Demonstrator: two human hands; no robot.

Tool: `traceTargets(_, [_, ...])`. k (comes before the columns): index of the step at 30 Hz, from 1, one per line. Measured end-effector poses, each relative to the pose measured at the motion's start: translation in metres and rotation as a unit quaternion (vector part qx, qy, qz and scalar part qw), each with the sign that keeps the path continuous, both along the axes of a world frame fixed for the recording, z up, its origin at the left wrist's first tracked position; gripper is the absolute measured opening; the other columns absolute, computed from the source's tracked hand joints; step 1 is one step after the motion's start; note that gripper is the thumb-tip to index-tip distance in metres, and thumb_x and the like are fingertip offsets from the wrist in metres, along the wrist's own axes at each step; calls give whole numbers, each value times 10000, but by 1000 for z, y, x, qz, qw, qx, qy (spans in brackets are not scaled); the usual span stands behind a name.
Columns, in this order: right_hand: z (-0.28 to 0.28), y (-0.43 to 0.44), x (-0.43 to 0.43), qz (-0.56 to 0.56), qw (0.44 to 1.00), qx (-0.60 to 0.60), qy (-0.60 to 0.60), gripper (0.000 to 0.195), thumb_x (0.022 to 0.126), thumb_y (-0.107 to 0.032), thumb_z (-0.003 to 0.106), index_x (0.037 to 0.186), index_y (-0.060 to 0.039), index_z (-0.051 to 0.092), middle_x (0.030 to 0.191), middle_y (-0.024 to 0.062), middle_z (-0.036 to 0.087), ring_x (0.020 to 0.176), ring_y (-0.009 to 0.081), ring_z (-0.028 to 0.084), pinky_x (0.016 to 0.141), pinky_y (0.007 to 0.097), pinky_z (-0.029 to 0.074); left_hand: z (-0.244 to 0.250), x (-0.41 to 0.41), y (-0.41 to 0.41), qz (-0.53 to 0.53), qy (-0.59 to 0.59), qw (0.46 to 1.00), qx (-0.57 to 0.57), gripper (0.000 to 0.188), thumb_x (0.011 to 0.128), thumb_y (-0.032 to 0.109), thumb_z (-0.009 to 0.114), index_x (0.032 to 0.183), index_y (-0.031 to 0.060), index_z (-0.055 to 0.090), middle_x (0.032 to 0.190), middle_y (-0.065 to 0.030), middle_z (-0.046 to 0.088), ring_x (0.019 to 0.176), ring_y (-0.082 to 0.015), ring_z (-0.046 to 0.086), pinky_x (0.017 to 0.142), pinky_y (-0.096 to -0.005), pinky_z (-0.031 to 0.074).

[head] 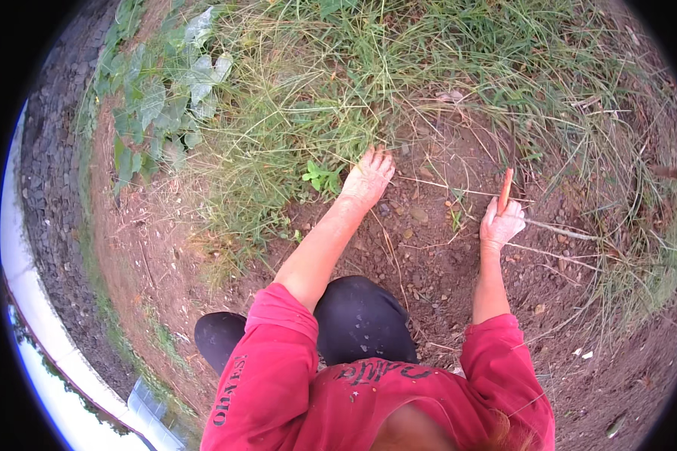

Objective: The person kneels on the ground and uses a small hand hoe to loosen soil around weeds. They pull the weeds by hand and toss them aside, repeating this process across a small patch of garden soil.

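My left hand [369, 175] reaches forward to the edge of the grass [316, 124], its fingertips down among the stems at the bare soil. Whether the fingers grip any stems cannot be told. To the right, my right hand [502, 224] is closed around the orange-red handle [506, 190] of a hand tool, which sticks out forward from the fist. The tool's working part cannot be made out clearly. Beside my left wrist grows a small broad-leaved plant [322, 177]. Between the hands lies reddish-brown soil [429, 242] with small stones and dry stalks.
Large-leaved vines [166, 96] spread at the upper left. Long dry stalks [564, 230] lie right of my right hand, near more tall grass [615, 141]. A stone-paved strip [62, 169] runs along the far left. My dark-clad knee [364, 321] is bent close to the soil.
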State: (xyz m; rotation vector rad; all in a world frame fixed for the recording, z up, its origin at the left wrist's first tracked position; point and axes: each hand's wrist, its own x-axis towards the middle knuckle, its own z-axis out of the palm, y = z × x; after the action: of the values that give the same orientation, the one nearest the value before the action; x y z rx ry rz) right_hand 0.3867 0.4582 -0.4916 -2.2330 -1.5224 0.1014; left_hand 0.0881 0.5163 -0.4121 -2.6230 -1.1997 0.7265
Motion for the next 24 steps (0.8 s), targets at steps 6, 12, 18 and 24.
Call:
traceTargets(6, [-2, -1, 2, 5, 999, 32, -8, 275, 791, -319, 609, 858, -67, 517, 836, 114, 524, 837, 333, 507, 734, 460, 353, -21, -6, 19, 101, 52, 993, -30, 307, 841, 158, 488, 1120, 50, 558, 1003, -78, 587, 930, -214, 569, 744, -350, 428])
traceTargets(12, [-4, 1, 2, 18, 999, 43, -15, 271, 792, -298, 617, 849, -55, 512, 812, 130, 526, 821, 344, 513, 704, 461, 369, -21, -22, 31, 90, -3, 994, -61, 120, 802, 145, 506, 855, 92, 599, 688, -42, 647, 663, -217, 646, 584, -355, 468])
traceTargets(18, [-7, -1, 12, 9, 1000, 25, -4, 286, 801, -307, 613, 877, -50, 513, 868, 118, 543, 866, 337, 518, 732, 453, 359, 37, -92, -32, 153, -28, 983, -96, 93, 767, 160, 525, 721, 119, 595, 661, -74, 648, 622, -239, 647, 562, -367, 499])
traceTargets(24, [-3, 0, 4, 9, 999, 35, -1, 283, 812, -302, 605, 907, -49, 522, 871, 117, 541, 863, 338, 514, 737, 456, 356, 61, -196, -143, 273, 77, 890, -357, 290, 801, 326, 616, 974, 95, 591, 865, -116, 666, 835, -304, 650, 711, -423, 504])
